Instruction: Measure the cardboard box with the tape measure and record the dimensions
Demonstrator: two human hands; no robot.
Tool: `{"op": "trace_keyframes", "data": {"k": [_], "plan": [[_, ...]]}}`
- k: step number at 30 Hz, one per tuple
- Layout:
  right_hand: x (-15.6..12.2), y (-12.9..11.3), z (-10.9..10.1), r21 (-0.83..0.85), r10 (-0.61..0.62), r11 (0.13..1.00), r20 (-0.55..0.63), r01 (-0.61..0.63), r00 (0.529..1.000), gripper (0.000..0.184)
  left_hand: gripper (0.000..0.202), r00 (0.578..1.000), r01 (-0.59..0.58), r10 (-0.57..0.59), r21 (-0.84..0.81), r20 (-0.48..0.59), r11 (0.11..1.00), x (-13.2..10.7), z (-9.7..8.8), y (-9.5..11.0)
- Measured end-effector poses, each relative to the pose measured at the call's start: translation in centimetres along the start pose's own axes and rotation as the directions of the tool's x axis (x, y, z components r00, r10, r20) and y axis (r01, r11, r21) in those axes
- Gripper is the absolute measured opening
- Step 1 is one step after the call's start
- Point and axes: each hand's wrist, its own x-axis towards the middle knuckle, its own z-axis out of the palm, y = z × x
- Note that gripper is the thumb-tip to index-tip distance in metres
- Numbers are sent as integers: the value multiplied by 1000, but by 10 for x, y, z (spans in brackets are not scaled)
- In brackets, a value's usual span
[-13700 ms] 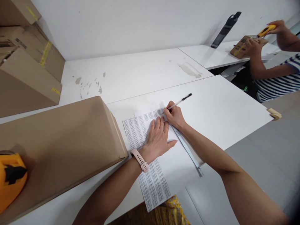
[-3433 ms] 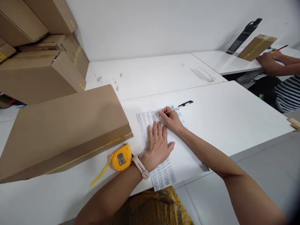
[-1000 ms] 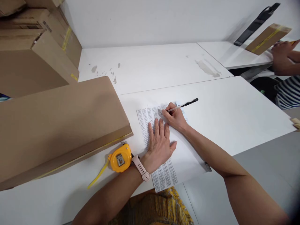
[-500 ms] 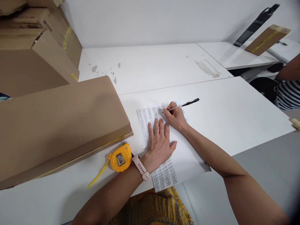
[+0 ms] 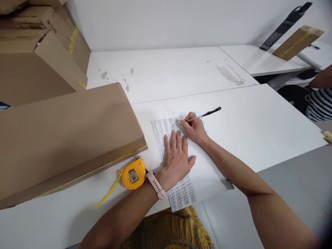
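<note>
Head view: right hand (image 5: 195, 129), center of frame, pinched on a pen (image 5: 211, 112), tip down at the written columns near the top of the paper sheet (image 5: 201, 183). Left hand (image 5: 176, 159) flat on the sheet, fingers slightly apart, gripping nothing. Sheet sits center to lower center on the desk (image 5: 259, 128), its near end past the front edge. Pink wristband (image 5: 156, 185) on left wrist; orange tape measure (image 5: 133, 174) just beside it, yellow blade sticking out lower left. Large carton (image 5: 77, 128) fills middle left.

Just changed: very little at the sheet, both hands practically in place; a co-worker's hands have left the small box (image 5: 298, 41), upper right, with the striped shirt (image 5: 321, 103) still at right edge. Looks like the writing goes on undisturbed.
</note>
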Motion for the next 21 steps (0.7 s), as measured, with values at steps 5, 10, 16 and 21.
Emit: {"op": "trace_keyframes", "data": {"k": [5,10,16,21], "plan": [[1,0,0,9,8,1000,-18,-8,1000,22,78,1000,-1,1,-10,-5,1000,0,1,0],[0,0,0,-19,-1,1000,-35,1,999,22,77,1000,0,0,-6,-9,1000,-1,1,0],[0,0,0,-11,11,1000,-19,-11,1000,22,78,1000,5,-5,-8,-6,1000,0,1,0],[1,1,0,-12,15,1000,-25,-15,1000,22,78,1000,5,-5,-7,-3,1000,0,0,1]]}}
